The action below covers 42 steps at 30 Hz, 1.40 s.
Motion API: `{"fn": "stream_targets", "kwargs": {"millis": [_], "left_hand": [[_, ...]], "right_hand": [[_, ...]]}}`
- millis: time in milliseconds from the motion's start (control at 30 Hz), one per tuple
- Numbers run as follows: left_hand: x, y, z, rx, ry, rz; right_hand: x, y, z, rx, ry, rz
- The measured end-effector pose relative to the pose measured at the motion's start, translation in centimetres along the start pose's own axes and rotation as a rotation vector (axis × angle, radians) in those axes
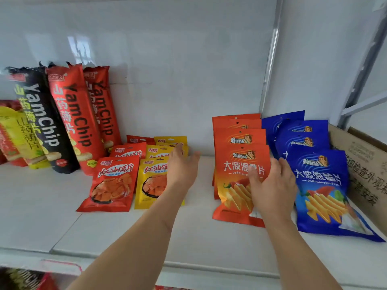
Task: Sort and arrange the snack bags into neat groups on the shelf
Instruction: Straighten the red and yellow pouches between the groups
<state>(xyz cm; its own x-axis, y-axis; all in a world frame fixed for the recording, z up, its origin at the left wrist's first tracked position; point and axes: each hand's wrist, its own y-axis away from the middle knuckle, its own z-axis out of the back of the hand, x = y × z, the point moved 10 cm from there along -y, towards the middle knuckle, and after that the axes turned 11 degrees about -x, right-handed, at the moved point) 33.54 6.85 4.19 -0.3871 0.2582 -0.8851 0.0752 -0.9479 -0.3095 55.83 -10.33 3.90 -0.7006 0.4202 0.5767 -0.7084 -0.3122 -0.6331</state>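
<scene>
The snack bags stand on the shelf (129, 231) in rows by colour, so each kind reads as one group. The right hand (272, 185) lies released, fingers straight, on the front orange bag (234, 185), probably to align it. The left hand (182, 166), also released, hovers beside the yellow bags (152, 181), holding nothing.

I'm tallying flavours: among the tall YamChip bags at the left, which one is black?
The black YamChip bag, leaning left of the two red YamChip bags. Its pack is black with white lettering; theirs are red.
</scene>
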Motion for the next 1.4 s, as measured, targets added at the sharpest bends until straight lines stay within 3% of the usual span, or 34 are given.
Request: {"fn": "stream_targets", "kwargs": {"millis": [100,200,267,367,433,567,933,1400], "left_hand": [[2.7,-1.4,5.5,-0.142,-0.199,0.0],[6.1,-2.4,7.6,-0.083,-0.278,0.107],[7.3,-2.7,7.6,-0.025,-0.292,0.141],[8.3,-2.9,7.1,0.031,-0.304,0.128],[8.7,-3.2,7.0,0.045,-0.27,0.116],[9.0,-4.4,6.6,0.11,-0.225,0.103],[9.7,-8.5,4.3,0.273,-0.119,0.267],[10.3,-9.4,1.7,0.321,0.038,0.309]], "right_hand": [[3.8,1.5,1.2,-0.063,-0.113,0.141],[9.0,4.9,1.2,-0.061,-0.286,0.302],[12.1,7.2,-1.2,0.128,-0.366,0.31],[14.6,11.0,-7.0,0.443,-0.36,0.182],[15.2,12.7,-9.8,0.528,-0.271,0.128],[15.6,13.8,-12.1,0.554,-0.048,0.17],[15.3,13.6,-13.2,0.586,0.094,0.122],[14.0,12.1,-13.9,0.56,0.047,0.0]]}}
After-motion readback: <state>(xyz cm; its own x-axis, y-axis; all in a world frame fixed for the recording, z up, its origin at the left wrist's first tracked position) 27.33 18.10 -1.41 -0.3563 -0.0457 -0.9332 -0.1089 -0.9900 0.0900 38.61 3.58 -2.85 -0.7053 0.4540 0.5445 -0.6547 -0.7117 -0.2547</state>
